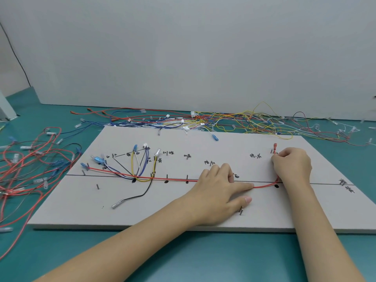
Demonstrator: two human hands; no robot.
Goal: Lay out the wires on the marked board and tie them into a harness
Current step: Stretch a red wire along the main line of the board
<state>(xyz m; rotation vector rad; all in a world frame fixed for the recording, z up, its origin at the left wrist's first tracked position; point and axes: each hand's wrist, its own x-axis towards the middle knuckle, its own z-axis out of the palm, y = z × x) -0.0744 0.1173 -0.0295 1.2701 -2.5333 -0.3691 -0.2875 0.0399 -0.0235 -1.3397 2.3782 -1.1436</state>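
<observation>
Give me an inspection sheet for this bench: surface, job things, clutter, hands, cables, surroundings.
Surface: teal table with a grey marked board flat on it.
Job's things: red wire runs along the board's line; yellow, blue, white and black wires fan out at the board's left; pegs stand in the board.
Clutter: nothing seen beyond spare wires.
Hands: left hand lies flat, fingers pressing the red wire; right hand pinches the red wire near its right end.
Cables: loose red pile left of the board; mixed tangle behind it.
Surroundings: plain pale wall; dark cord at far left.
</observation>
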